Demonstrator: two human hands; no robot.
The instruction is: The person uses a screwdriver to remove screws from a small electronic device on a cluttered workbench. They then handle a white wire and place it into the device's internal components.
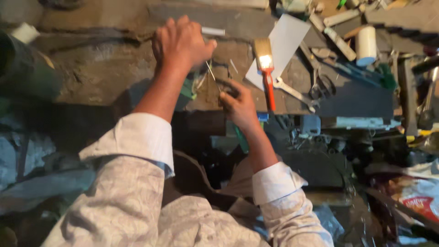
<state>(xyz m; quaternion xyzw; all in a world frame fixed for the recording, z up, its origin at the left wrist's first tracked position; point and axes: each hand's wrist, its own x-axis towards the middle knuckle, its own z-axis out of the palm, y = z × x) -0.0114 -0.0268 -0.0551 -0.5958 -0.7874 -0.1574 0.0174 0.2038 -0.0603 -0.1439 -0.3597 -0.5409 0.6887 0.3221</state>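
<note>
Cluttered workbench (114, 68): left hand (180, 43) closed around white rod (213, 31), right hand (238, 103) pinching thin wire (211, 72) at five o'clock; winding step, steady tension needed.

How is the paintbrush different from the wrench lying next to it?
The paintbrush has a red handle and pale bristles; the wrench is bare grey metal. The paintbrush lies nearly straight up the bench; the wrench lies slanted. The paintbrush looks broader. Both lie untouched on the workbench, right of the right hand.

The person is wearing a pale, faintly patterned shirt. Its 2 sleeves are sitting cuffed, baring both forearms.
</note>
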